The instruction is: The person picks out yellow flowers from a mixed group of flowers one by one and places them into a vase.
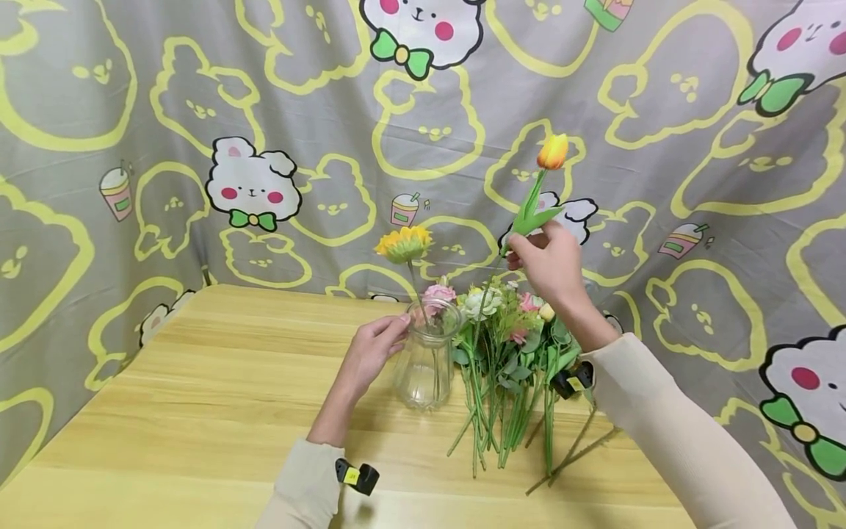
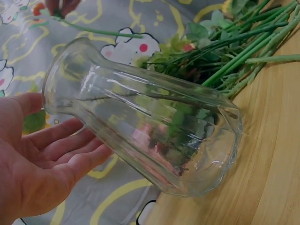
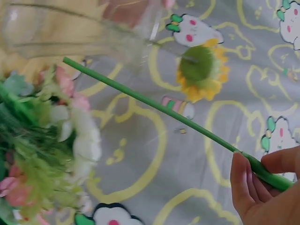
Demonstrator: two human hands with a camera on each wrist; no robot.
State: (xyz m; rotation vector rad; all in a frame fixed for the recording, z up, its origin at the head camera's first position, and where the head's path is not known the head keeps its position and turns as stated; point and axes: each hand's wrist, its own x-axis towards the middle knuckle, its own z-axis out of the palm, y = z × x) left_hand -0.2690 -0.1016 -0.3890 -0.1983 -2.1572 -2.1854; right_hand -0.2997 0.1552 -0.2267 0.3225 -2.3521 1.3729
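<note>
A clear glass vase [image 1: 423, 375] stands upright on the table, one yellow sunflower [image 1: 405, 244] leaning in it with its stem inside. My left hand [image 1: 374, 351] touches the vase at its neck and rim; in the left wrist view its fingers [image 2: 70, 145] are fairly straight beside the glass. Up to the right, my right hand [image 1: 551, 261] pinches an orange-yellow tulip [image 1: 552, 152] by its stem, just below the green leaves. The tulip's stem [image 3: 154, 108] hangs down toward the vase, and its lower end is outside the glass in the right wrist view.
To the right of the vase lies a pile of flowers [image 1: 509, 367], pink, white and leafy, with stems pointing to the table's front. The wooden table [image 1: 218, 397] extends left. A grey patterned curtain [image 1: 330, 125] hangs behind.
</note>
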